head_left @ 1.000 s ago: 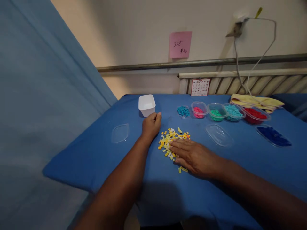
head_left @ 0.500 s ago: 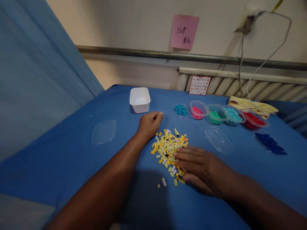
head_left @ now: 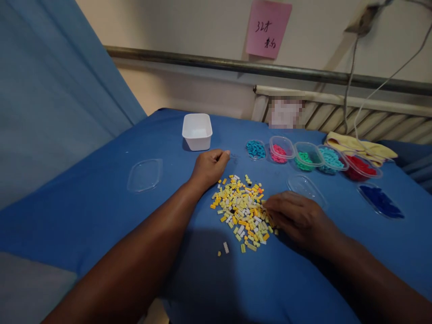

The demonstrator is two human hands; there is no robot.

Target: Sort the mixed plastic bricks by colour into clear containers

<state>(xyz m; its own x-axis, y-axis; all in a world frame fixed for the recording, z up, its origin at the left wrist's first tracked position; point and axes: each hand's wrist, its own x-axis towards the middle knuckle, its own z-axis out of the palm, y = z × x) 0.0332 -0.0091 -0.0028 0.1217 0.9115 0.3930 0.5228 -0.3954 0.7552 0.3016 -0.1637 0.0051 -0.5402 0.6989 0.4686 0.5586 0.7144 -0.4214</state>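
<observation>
Blue cloth covers the counter (head_left: 101, 216), and on its near part I see one white piece (head_left: 226, 247) and one small yellow piece (head_left: 219, 254) lying loose. Just beyond them spreads the pile of small pieces (head_left: 241, 207), mostly yellow and cream, with some white, orange and black among them, at the middle of the counter. My right hand (head_left: 300, 218) is at the right edge of this pile, fingers together and bent toward it; I cannot tell whether they grip anything. Well to the right lie dark blue pieces (head_left: 380, 200) on a clear tray. One clear lid (head_left: 145, 175) lies flat at the left, another (head_left: 308, 190) just behind my right hand. My left hand (head_left: 209, 168) rests at the far left of the pile, curled with fingers folded in; what it may hold is hidden.

Farther back, a row of clear containers runs rightward with teal pieces (head_left: 255, 149), pink pieces (head_left: 278, 154), green pieces (head_left: 303, 161), turquoise pieces (head_left: 330, 158) and red pieces (head_left: 361, 165). A white tub (head_left: 198, 143) stands far left, behind my left hand. Behind the row lies a folded yellow cloth (head_left: 354, 145), near the radiator (head_left: 324, 110).
</observation>
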